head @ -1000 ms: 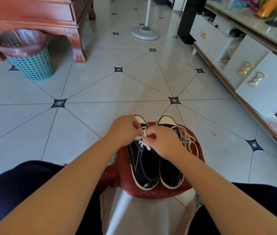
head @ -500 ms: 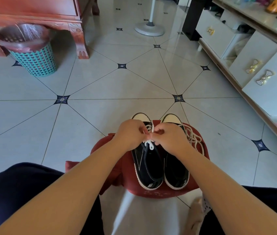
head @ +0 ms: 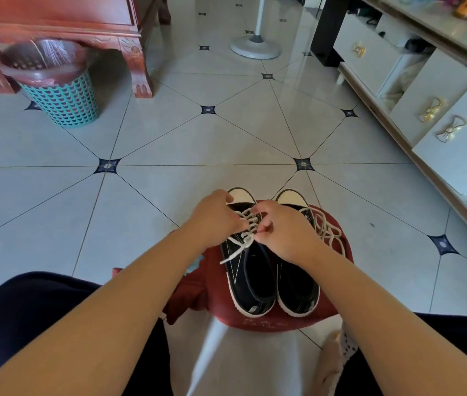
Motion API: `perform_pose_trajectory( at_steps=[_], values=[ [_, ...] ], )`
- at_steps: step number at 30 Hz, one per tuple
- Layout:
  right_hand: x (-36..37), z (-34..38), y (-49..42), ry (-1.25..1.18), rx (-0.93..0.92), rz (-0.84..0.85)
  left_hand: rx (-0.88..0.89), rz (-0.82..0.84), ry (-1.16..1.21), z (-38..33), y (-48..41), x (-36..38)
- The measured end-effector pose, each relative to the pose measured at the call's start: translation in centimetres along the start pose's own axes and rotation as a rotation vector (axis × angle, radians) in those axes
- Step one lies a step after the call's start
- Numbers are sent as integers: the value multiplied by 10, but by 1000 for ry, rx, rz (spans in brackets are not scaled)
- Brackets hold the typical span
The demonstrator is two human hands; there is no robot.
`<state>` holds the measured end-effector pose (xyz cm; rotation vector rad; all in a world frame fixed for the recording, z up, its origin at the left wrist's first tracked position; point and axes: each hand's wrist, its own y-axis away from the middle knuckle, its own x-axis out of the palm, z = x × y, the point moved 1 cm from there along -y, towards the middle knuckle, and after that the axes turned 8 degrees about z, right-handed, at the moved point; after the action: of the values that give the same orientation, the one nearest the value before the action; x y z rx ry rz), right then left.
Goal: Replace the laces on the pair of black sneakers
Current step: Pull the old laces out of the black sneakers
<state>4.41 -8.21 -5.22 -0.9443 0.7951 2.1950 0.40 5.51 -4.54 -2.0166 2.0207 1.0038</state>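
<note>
Pinching white lace with left hand and right hand, fingers curled, over eyelets of left sneaker. Sits beside right sneaker on red stool, near centre; loose lace heaped at right. Best done pulling each crossing snug, keeping both ends even, flat, untwisted

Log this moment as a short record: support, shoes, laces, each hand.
support: red stool, both sneakers on it, toes away from the person
laced sneaker: on the person's left, white lace crossed through its eyelets
other sneaker: beside it, loose lace heaped at its outer side
left hand: grips the white lace
right hand: pinches the white lace
</note>
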Motion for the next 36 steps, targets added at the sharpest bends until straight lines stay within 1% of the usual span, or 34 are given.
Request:
perform_pose_trajectory(
  at_steps=[2, 4, 6, 9, 12, 14, 16, 18, 21, 22, 25, 29, 31, 34, 36],
  values=[
    [-1, -2, 0, 23, 13, -19, -6, 71, -30, 6, -2, 8],
    [-2, -3, 0, 49, 14, 0, 47, 120, -167, 8, -2, 14],
    [-1, -2, 1, 111, -13, 26, 124, 86, -276, 8, -1, 16],
    [0, 0, 3, 183, -37, -15, 178, 12, -245, 9, 1, 21],
    [1, 4, 5, 257, -56, -38, 191, -74, -280, 13, -1, 22],
    [0, 4, 6, 258, -67, -53, 211, -102, -296, 14, -3, 22],
    [-2, 2, 5, 174, -51, -72, 214, -87, -313, 12, -3, 22],
    [-2, 1, 3, 101, -10, -44, 166, -29, -328, 11, -3, 20],
    [0, -2, 2, 6, 63, 4, 96, 16, -446, 15, -4, 15],
    [-2, -1, 3, -45, 82, 1, 105, 29, -463, 17, -4, 15],
    [-4, 0, 5, -181, 97, -5, 186, 65, -370, 21, -1, 16],
    [2, 6, 4, -391, 112, 74, 251, 18, -323, 20, -1, 18],
    [3, 8, 3, -564, 120, 94, 204, 28, -210, 21, -2, 17],
    [-6, 10, 4, -873, 124, 121, 109, -10, 52, 22, -2, 7],
    [-10, 9, 5, -910, 144, 159, 64, -25, 148, 22, 0, 4]
  ],
)
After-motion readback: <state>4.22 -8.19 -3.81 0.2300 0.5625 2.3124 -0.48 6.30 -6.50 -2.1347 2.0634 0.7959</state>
